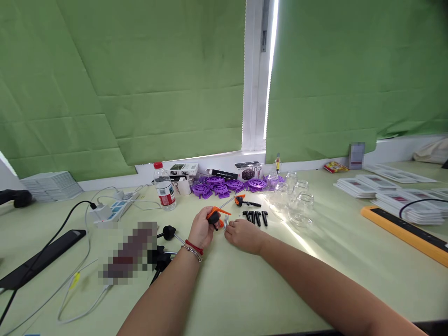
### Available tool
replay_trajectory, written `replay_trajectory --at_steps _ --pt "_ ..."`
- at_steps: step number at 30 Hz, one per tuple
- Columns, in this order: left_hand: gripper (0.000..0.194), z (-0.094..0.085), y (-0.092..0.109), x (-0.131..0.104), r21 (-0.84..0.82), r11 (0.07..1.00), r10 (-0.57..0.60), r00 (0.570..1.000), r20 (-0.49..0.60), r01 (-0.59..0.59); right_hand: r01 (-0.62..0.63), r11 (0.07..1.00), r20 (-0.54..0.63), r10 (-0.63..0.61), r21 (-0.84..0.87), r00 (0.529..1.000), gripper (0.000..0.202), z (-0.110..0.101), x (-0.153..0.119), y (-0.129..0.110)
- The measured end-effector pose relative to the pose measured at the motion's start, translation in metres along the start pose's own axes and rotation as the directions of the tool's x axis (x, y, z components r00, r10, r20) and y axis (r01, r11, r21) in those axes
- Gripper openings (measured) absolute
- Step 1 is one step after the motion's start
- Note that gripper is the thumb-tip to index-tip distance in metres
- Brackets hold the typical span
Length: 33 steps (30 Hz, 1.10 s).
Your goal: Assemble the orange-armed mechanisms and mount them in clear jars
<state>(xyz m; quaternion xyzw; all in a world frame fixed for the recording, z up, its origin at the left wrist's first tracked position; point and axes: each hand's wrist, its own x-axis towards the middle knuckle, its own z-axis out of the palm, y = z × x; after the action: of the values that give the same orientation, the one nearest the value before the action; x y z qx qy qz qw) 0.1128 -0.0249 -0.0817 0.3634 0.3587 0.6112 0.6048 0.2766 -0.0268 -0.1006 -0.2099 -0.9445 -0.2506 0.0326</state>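
In my left hand (200,232) is an orange-and-black lever piece (213,216), with my fingers closed round its body. My right hand (245,234) rests low on the table just right of it, fingers curled together at some thin metal rods (226,220); its fingertips are partly hidden. A second orange-and-black piece (239,200) with a black stem lies beyond my hands. Several small black T-shaped parts (258,218) are lined up behind my right hand. Left of my left wrist lie black-ended parts (169,232) with metal rods.
Purple plastic pieces (221,188) are heaped along the back beside small boxes (249,171) and a red-capped bottle (165,189). Glass jars (301,212) stand at right. A power strip (117,211) and cables lie left; stacked white cards (408,205) and a yellow-black bar (402,235) lie right.
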Motion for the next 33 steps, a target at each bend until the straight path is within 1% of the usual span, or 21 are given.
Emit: replay_trajectory --at_steps 12,15,20,22,23,24,25,26,27,28,29,30,31,32,33 --pt "0.016 0.003 0.002 -0.002 0.021 1.0 -0.018 1.0 0.001 0.018 0.002 1.0 0.021 -0.002 0.005 1.0 0.022 0.0 -0.001 0.0" --pt "0.015 0.003 0.002 -0.002 0.025 1.0 -0.017 1.0 0.002 0.017 0.013 1.0 0.006 -0.013 0.022 1.0 0.02 -0.001 -0.001 0.001" --pt "0.018 0.003 0.002 -0.003 0.021 1.0 -0.002 1.0 0.007 0.002 0.03 0.999 -0.069 -0.028 0.023 0.997 0.02 -0.002 -0.003 0.005" --pt "0.018 0.004 0.003 -0.004 0.016 1.0 -0.001 1.0 0.001 0.001 0.01 0.999 -0.153 -0.005 0.032 0.988 0.022 -0.003 -0.007 0.007" --pt "0.018 0.005 0.004 -0.004 0.017 1.0 -0.001 1.0 -0.002 0.001 -0.02 0.999 -0.218 0.03 0.051 0.976 0.023 -0.005 -0.009 0.009" --pt "0.017 0.006 0.004 -0.005 0.02 1.0 -0.003 1.0 -0.002 0.003 -0.065 0.994 -0.293 0.088 0.087 0.952 0.024 -0.007 -0.012 0.012" --pt "0.017 0.007 0.005 -0.006 0.026 1.0 -0.005 1.0 0.002 0.005 -0.118 0.982 -0.373 0.165 0.145 0.913 0.025 -0.01 -0.015 0.014" --pt "0.017 0.008 0.005 -0.007 0.034 0.999 -0.008 1.0 0.01 0.008 -0.174 0.958 -0.447 0.263 0.229 0.855 0.025 -0.014 -0.019 0.017" --pt "0.017 0.01 0.005 -0.008 0.042 0.999 -0.009 1.0 0.021 0.008 -0.221 0.915 -0.5 0.373 0.337 0.782 0.023 -0.018 -0.022 0.021" --pt "0.018 0.011 0.005 -0.009 0.05 0.999 -0.011 0.999 0.035 0.01 -0.248 0.851 -0.524 0.488 0.462 0.698 0.021 -0.021 -0.026 0.024" --pt "0.019 0.013 0.004 -0.01 0.056 0.998 -0.012 0.999 0.048 0.009 -0.258 0.761 -0.51 0.605 0.595 0.612 0.018 -0.024 -0.029 0.027" --pt "0.02 0.014 0.003 -0.011 0.064 0.998 -0.013 0.998 0.06 0.009 -0.247 0.65 -0.461 0.711 0.719 0.531 0.015 -0.026 -0.031 0.03" --pt "0.02 0.015 0.002 -0.012 0.074 0.997 -0.014 0.997 0.073 0.008 -0.219 0.525 -0.387 0.799 0.823 0.461 0.013 -0.026 -0.033 0.033" --pt "0.021 0.016 0.001 -0.012 0.087 0.996 -0.016 0.996 0.086 0.009 -0.178 0.399 -0.302 0.863 0.9 0.406 0.012 -0.026 -0.034 0.035" --pt "0.021 0.017 -0.001 -0.013 0.104 0.995 -0.023 0.994 0.103 0.012 -0.127 0.284 -0.221 0.904 0.95 0.367 0.014 -0.024 -0.034 0.037"
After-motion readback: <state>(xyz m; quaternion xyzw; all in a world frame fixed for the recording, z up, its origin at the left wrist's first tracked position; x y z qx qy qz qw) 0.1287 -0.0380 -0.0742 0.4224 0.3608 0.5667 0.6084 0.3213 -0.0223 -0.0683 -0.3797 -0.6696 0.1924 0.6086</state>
